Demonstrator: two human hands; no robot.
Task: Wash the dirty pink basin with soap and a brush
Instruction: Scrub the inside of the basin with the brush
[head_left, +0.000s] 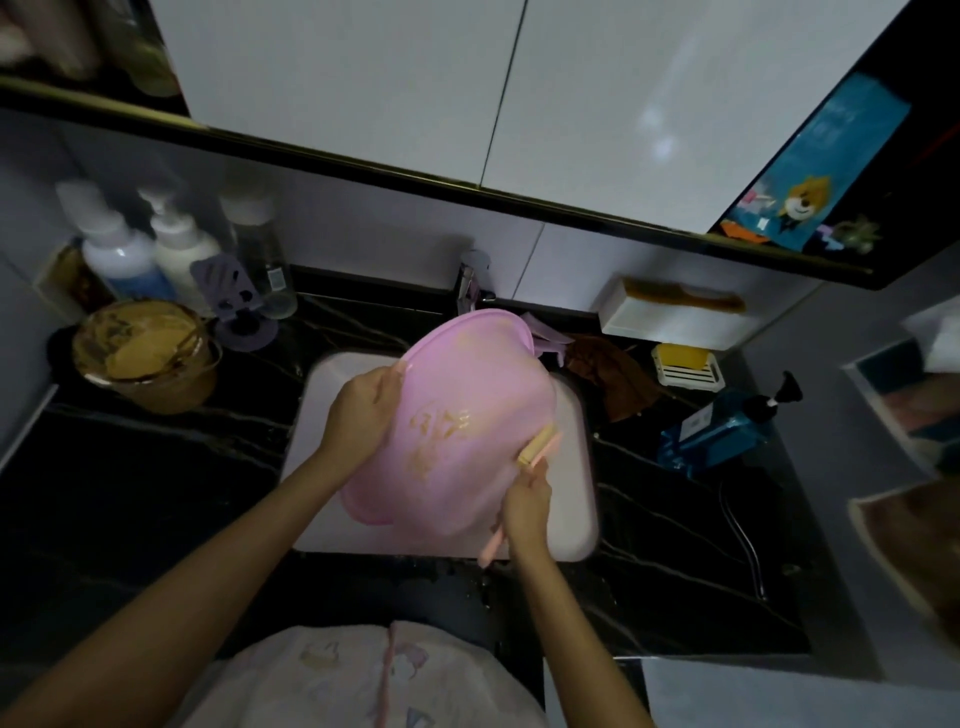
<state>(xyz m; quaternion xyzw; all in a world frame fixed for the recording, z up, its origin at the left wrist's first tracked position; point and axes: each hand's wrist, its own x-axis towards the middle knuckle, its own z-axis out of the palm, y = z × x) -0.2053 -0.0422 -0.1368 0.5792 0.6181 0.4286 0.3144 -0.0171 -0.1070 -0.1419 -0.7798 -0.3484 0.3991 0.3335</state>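
Note:
The pink basin (467, 384) is tipped up over the white sink (582, 499), its underside facing me and smeared with brownish dirt. My left hand (361, 410) grips its left rim. My right hand (527, 506) holds a pink-handled brush (540, 447) whose yellowish head presses against the basin's lower right side. A yellow soap bar (680, 356) lies in a white dish on the counter at the right.
A tub of brown paste (145, 358) stands left of the sink, with bottles (156, 249) behind it. The faucet (470, 283) is behind the basin. A brown cloth (608, 374) and a blue pump bottle (722, 431) lie on the black counter at right.

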